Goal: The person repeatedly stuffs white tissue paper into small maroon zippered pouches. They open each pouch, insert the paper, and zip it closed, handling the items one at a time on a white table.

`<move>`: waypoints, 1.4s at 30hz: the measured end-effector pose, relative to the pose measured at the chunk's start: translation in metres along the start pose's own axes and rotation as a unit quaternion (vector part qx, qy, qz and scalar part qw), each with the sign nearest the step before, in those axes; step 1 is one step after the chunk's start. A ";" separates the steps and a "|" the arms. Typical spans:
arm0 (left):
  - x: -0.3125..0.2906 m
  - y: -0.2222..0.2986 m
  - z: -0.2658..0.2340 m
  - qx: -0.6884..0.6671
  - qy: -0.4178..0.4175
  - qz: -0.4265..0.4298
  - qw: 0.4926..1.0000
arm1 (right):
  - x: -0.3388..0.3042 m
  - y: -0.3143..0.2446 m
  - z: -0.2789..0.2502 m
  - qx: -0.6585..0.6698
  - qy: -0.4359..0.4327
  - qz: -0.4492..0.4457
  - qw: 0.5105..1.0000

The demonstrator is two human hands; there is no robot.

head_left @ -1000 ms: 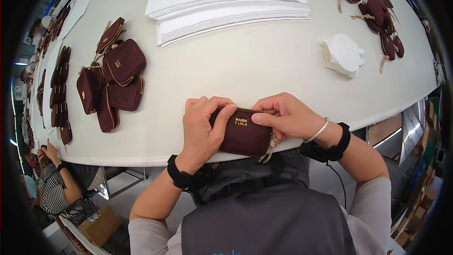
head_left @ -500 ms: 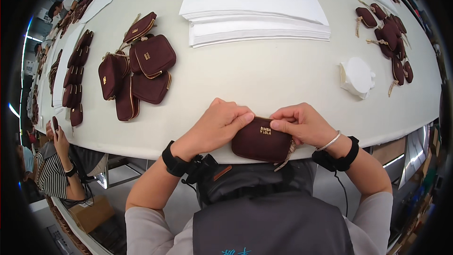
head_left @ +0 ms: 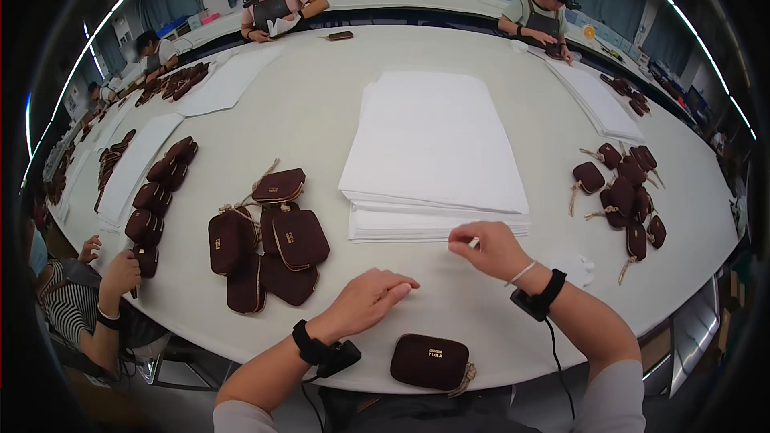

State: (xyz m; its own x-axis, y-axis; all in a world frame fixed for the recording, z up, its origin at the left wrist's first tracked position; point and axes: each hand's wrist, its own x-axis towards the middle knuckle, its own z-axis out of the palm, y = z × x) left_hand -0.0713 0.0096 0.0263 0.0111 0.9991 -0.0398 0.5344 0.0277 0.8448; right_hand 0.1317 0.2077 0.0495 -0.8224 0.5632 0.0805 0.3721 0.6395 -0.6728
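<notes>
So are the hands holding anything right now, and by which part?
The right hand pinches the near edge of the top sheet on the paper stack. The left hand rests flat on the table, holding nothing. The pouch lies untouched.

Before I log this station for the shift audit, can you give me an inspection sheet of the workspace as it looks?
Surface: large pale curved table, shared by several workers.
Job's things: dark maroon pouch lies flat at the near edge, untouched; stack of white sheets ahead.
Clutter: pile of maroon pouches to the left; another group of pouches to the right; small white wad beside the right wrist.
Grippers: left hand rests palm down, empty; right hand pinches the near edge of the sheet stack.
Cables: thin black cable hangs from the right wristband.
Surroundings: other people seated around the table; curtained windows behind.
</notes>
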 end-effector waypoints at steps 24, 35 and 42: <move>0.027 -0.056 0.010 0.038 0.125 0.141 0.981 | 0.149 0.075 0.009 -0.299 0.068 -0.141 0.941; 0.034 -0.056 0.001 -0.082 0.163 0.098 0.978 | 0.179 0.076 -0.025 -0.132 0.064 -0.051 0.988; 0.029 -0.037 -0.014 -0.318 0.167 -0.040 0.932 | 0.035 -0.050 0.009 -0.267 -0.073 -0.241 0.930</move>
State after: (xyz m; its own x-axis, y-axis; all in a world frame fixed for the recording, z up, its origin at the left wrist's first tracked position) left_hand -0.1028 0.0383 0.0010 -0.3281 0.9439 -0.0366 -0.0887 0.0078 0.9960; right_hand 0.0805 0.1913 0.0794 -0.9842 0.0924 0.1510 0.0744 0.9899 -0.1211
